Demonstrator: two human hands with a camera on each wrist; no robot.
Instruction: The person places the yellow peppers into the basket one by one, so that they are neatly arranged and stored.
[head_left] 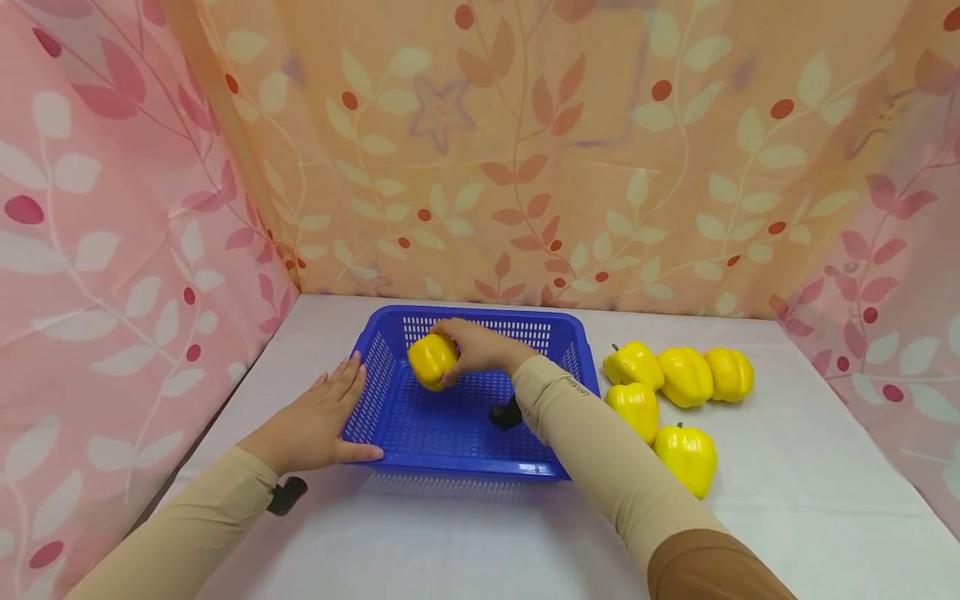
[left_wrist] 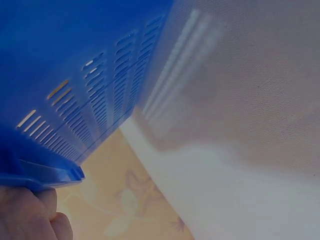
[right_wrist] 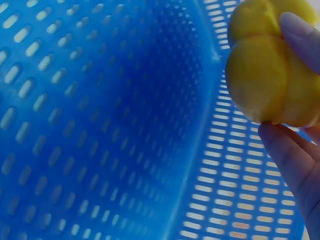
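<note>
A yellow bell pepper [head_left: 432,362] is in my right hand [head_left: 480,346], inside the left back part of the blue plastic basket [head_left: 480,467]. The right wrist view shows the thumb on one side of the pepper [right_wrist: 265,75] and the fingers on the other, with the slotted basket wall [right_wrist: 240,170] behind it. My left hand [head_left: 311,425] rests on the basket's left rim, fingers stretched along it and thumb at the front corner. In the left wrist view, its fingers [left_wrist: 30,215] touch the rim, partly cut off by the frame.
Several yellow bell peppers [head_left: 685,377] lie on the white tabletop [head_left: 810,483] to the right of the basket, partly behind the right forearm. Leaf-patterned curtains [head_left: 525,150] enclose the table at the back and sides. A black wrist device [head_left: 287,496] sits on the left wrist.
</note>
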